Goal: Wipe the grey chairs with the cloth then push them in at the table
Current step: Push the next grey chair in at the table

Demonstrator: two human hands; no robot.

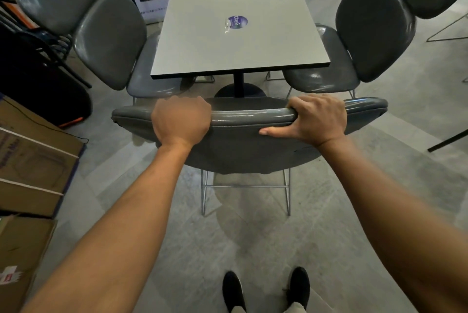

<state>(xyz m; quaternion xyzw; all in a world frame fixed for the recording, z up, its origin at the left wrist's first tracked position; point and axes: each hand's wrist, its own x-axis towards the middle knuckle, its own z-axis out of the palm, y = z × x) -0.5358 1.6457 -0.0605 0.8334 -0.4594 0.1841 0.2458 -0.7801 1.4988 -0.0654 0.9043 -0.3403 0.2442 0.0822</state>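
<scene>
Head view, looking down: both hands are on the near chair [249,133], w/ the left hand [181,120] curled over the top edge of its backrest and the right hand [317,117] clamped on the same edge, fingers over the far side, thumb along the near face. Between the two grips the backrest rim runs bare. Just beyond the grip, past the knuckles, is the table [238,29] edge and its black post; this chair's seat isn't visible, so I can't tell how far under it sits.

Progress, as I judge it: no cloth in view anywhere, neither hand carries one, so wiping on this chair looks finished & it's the push-in step now. Left chair [111,39], out beyond the left grip, has its seat partly under the tabletop; right chair [374,26], beyond the right grip, likewise. Those two look done. A fourth backrest shows at the far side, approx. tucked in. Left to do: slide this one fwd until the backrest is near the table edge. Whether any were actually wiped I can't tell.
</scene>
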